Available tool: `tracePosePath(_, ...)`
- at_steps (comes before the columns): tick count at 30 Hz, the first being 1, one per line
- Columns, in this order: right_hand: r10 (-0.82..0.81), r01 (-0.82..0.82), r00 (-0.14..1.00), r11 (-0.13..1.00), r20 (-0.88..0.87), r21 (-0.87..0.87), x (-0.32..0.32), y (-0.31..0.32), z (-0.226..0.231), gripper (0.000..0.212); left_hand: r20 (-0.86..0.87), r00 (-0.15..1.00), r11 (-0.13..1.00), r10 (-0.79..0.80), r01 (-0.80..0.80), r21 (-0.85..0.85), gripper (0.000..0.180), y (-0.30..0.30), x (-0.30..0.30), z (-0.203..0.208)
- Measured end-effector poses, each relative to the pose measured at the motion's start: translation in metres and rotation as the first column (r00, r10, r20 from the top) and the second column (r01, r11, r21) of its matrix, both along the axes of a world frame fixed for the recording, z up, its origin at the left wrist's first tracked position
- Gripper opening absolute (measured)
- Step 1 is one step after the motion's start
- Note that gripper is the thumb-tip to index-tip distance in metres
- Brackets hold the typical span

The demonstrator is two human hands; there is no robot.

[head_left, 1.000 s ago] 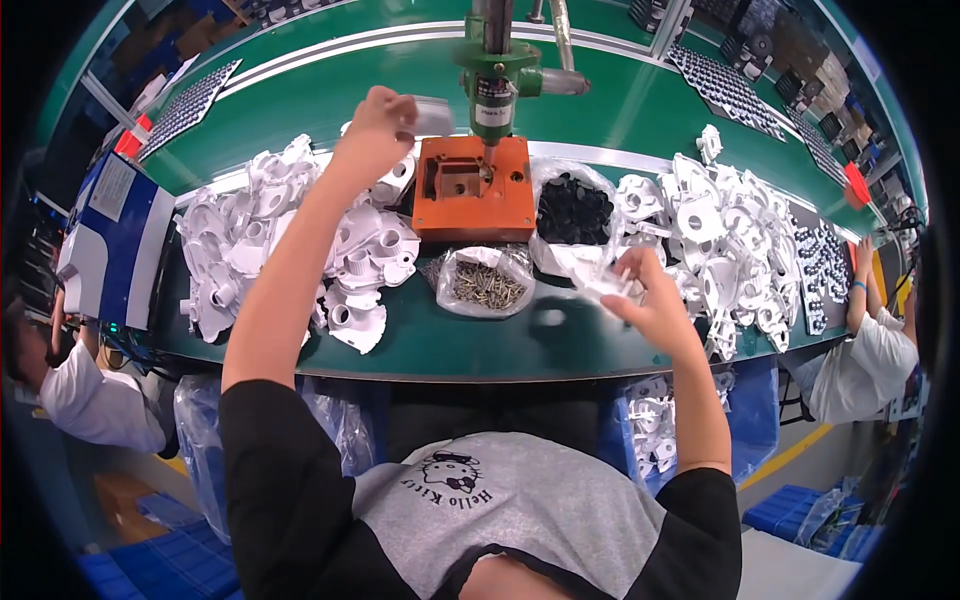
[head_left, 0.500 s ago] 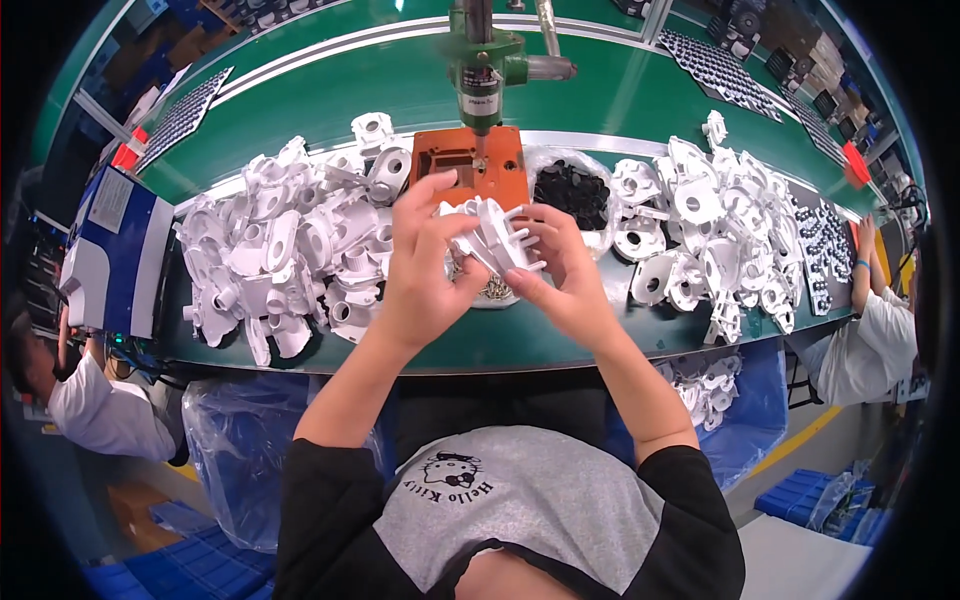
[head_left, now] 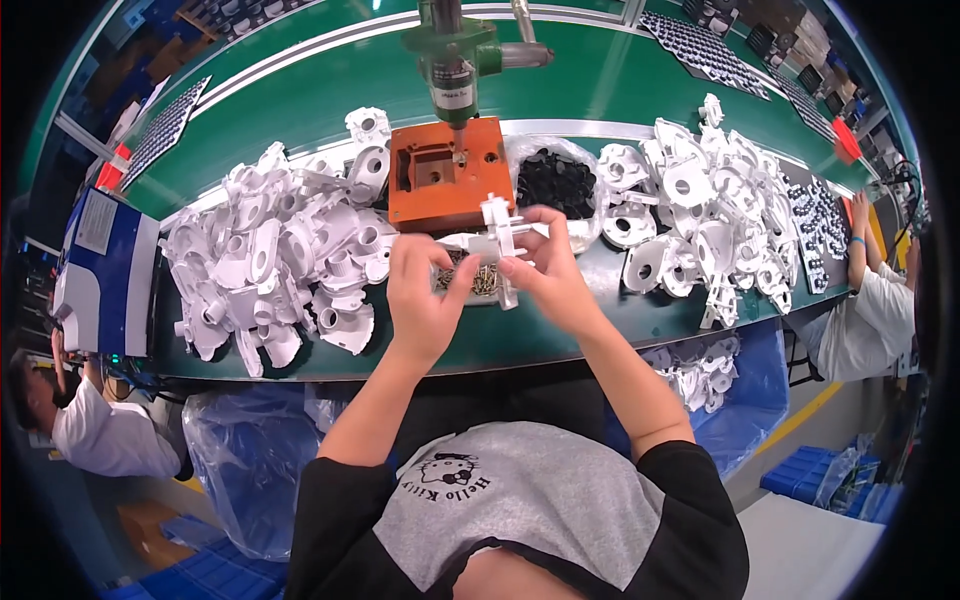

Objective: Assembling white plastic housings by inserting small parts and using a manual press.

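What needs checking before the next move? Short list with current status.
1. White part in the right hand: ok, between thumb and fingers.
2. Left hand gripping it too: cannot tell; fingers and thumb are beside it, contact unclear.
3. Both hands out from under the press tip: ok.
4. Press tip off the orange fixture: cannot tell from this angle.
5. Metal pieces in full view: not ok, partly hidden by hands and part.
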State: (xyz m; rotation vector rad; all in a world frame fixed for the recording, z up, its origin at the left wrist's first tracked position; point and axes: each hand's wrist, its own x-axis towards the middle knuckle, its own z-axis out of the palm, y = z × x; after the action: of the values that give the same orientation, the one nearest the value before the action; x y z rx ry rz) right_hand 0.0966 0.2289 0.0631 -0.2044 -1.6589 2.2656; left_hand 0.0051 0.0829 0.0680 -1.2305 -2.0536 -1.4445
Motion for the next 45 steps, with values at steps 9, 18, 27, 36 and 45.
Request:
tracePosePath(9, -0.051, 0.112, 0.993, 0.654, -0.103, 0.748, -0.001, -0.002, 0.005, 0.088, 0.580, 0.772, 0.964, -0.259, 0.171, 0.202, 0.027, 0.008, -0.002, -0.011)
tracePosePath(18, -0.488, 0.014, 0.870, -0.109, -0.065, 0.994, -0.064, 0.142, -0.032, 0.019, -0.514, 0.852, 0.933, -0.096, -0.104, -0.345, 0.031, 0.049, -0.095, -0.013)
tracePosePath(27, -0.410, -0.049, 0.910, 0.051, 0.066, 0.997, -0.065, 0.156, -0.030, 0.013, -0.421, 0.901, 0.900, -0.107, -0.092, -0.425, 0.024, 0.047, -0.090, -0.009)
tracePosePath(36, -0.382, -0.146, 0.898, 0.207, 0.217, 0.967, -0.068, 0.158, -0.023, 0.016, -0.410, 0.909, 0.914, -0.070, -0.106, -0.392, 0.022, 0.049, -0.120, -0.020)
tracePosePath(45, -0.414, -0.076, 0.901, 0.147, 0.131, 0.986, -0.069, 0.154, -0.022, 0.017, -0.457, 0.886, 0.929, -0.076, -0.103, -0.355, 0.017, 0.046, -0.121, -0.022)
